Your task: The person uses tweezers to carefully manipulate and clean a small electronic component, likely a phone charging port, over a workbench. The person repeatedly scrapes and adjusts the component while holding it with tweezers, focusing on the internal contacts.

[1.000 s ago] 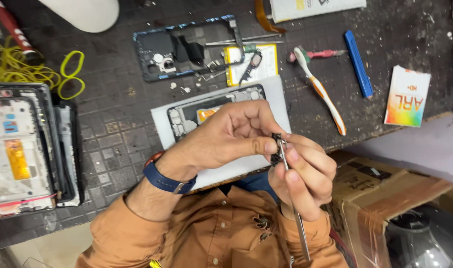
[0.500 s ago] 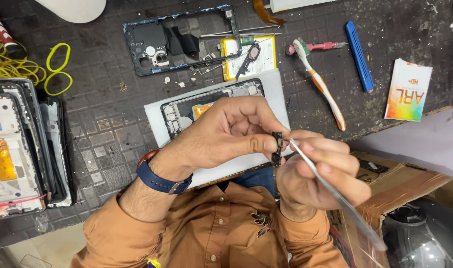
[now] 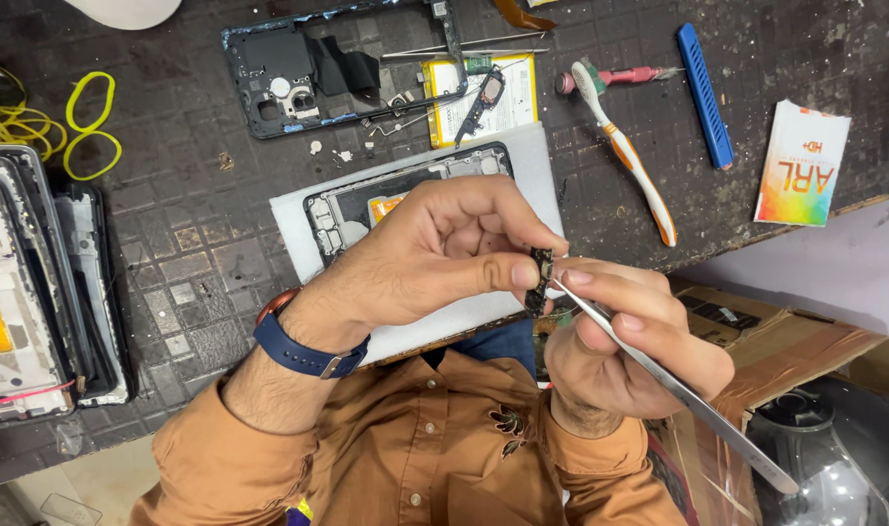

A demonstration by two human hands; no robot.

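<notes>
1. Right over the edge of the bench, just above my shirt, my left hand (image 3: 435, 258) pinches a small dark circuit board (image 3: 539, 282) between thumb and fingertips. That hand is closed narrow on it, thumb pad on the near edge.

2. My right hand (image 3: 629, 356) is closed around a pair of steel tweezers (image 3: 678, 394), with the tips touching the little board's side. The long end of the tweezers sticks out past my palm toward the cardboard box (image 3: 795, 370).

3. Handling-wise, I'd say this board is basically weightless, stiff and thin, so it'd snap or crack if I bent it. Edges only, I reckon; squeezing the flat faces risks knocking tiny parts off.

4. It's probably slippery too, bare fingers on a smooth little strip. Light grip, but not so light it pops out.

5. Tweezer tips are hard and pointy, so a slip could scratch it. Best to touch them to an edge or a connector, not the middle.

6. Underneath my hands sits an opened phone (image 3: 405, 195) on a white pad (image 3: 542, 166), partly hidden by my left hand.

7. Further back on the dark mat (image 3: 171, 234) there's another phone frame (image 3: 337, 63), a toothbrush (image 3: 624, 151), a blue pry tool (image 3: 705, 93) and yellow rubber bands (image 3: 89, 127).
</notes>
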